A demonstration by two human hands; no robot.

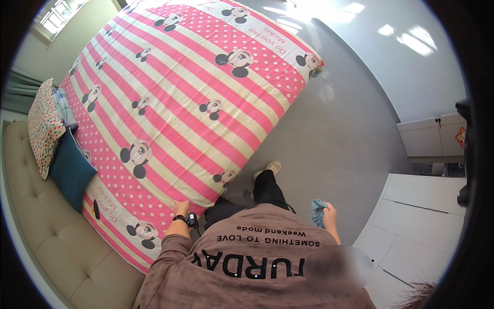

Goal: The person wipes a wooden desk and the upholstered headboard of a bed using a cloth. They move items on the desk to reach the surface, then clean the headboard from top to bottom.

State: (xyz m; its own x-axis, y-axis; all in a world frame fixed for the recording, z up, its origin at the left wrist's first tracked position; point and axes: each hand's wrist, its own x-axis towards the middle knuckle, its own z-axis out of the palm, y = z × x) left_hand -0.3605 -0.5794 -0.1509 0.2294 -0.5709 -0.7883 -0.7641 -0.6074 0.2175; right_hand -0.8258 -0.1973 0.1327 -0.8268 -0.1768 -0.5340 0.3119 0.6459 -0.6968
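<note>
My left hand [181,207], with a dark band and a small device at its wrist, touches the near edge of the bed. Its fingers are partly hidden, so whether they pinch the sheet is unclear. Over the bed lies a pink and cream striped sheet [173,112] with polka-dot bands and cartoon mouse heads. It looks mostly flat, with light creases. A crumpled blue cloth [318,213] is gripped in my right hand [330,220], low beside my body and away from the bed.
A teal cushion [71,170], a spotted pillow [45,129] and a plaid folded textile [65,108] lie by the tufted headboard [42,220]. A small dark object [96,209] rests near the bed's corner. White cabinets [409,228] stand right, beyond the grey floor [328,143].
</note>
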